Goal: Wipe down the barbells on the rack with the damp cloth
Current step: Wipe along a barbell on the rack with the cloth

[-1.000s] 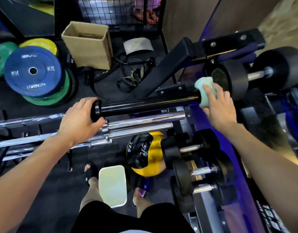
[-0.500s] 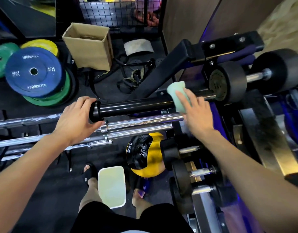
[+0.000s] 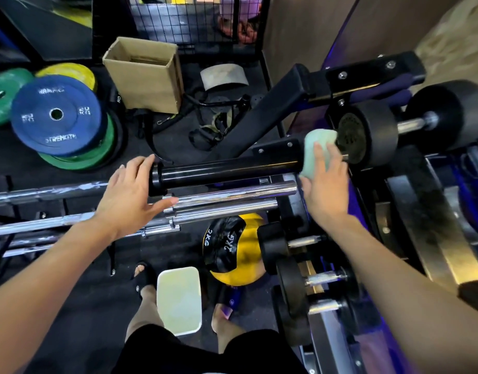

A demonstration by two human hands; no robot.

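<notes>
The dark gym floor [image 3: 70, 292] is crowded, with weight plates [image 3: 56, 114] far left and dumbbells [image 3: 300, 265] close at right. The black bar [image 3: 227, 168] lies left to right on the rack. The left hand [image 3: 130, 195] cups its left end with loose fingers. The right hand [image 3: 327, 182] presses the green cloth [image 3: 313, 147] around its right end.

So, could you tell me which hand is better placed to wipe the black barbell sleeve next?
The right hand: it already holds the green cloth against the black sleeve's right end. The left hand holds no cloth and rests open at the sleeve's left end.
</notes>
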